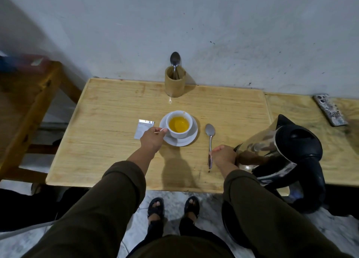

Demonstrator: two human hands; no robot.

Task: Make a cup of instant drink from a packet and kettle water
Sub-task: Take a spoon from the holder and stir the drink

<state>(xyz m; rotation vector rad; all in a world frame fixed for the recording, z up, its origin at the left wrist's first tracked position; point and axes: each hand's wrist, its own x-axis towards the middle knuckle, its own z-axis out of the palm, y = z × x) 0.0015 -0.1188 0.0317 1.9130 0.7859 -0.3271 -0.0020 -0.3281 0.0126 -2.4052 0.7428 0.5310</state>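
Note:
A white cup (179, 133) holding orange-yellow liquid stands on a white saucer (189, 140) in the middle of the wooden table (108, 121). My left hand (152, 140) pinches the cup's handle from the left. A silver packet (142, 128) lies flat just left of the saucer, partly behind that hand. Right of the saucer a metal spoon (210, 139) lies on the table, bowl pointing away. My right hand (223, 155) has its fingers closed on the spoon's handle end. The steel kettle (279, 152) with a black lid and handle stands at the table's right front, close to my right wrist.
A wooden holder (174, 84) with a spoon (175, 59) in it stands at the table's far edge by the wall. A phone (331, 110) lies on the adjoining surface at right. A wooden frame (29, 110) is to the left. My feet (172, 209) are below the table's front edge.

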